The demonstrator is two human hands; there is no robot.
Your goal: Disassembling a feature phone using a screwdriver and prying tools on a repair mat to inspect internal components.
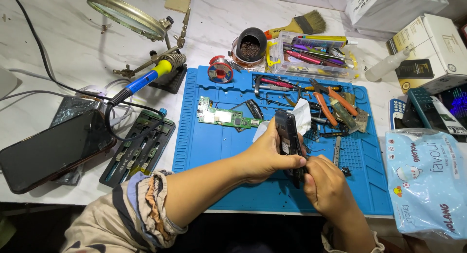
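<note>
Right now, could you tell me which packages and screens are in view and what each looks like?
Smartphone: far left, flat, dark blank screen.
Tissue pack: right edge, light blue plastic, cartoon prints.
White boxes: top right corner, stacked, one with a black label.
Dark device: right edge, bluish glow.

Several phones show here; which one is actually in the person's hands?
The small dark handset, upright over the blue mat, gripped by left hand and right hand. The large black phone lies untouched at left.

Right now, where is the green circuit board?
The green circuit board lies on the blue work mat, upper left part, just left of the left hand.
</note>
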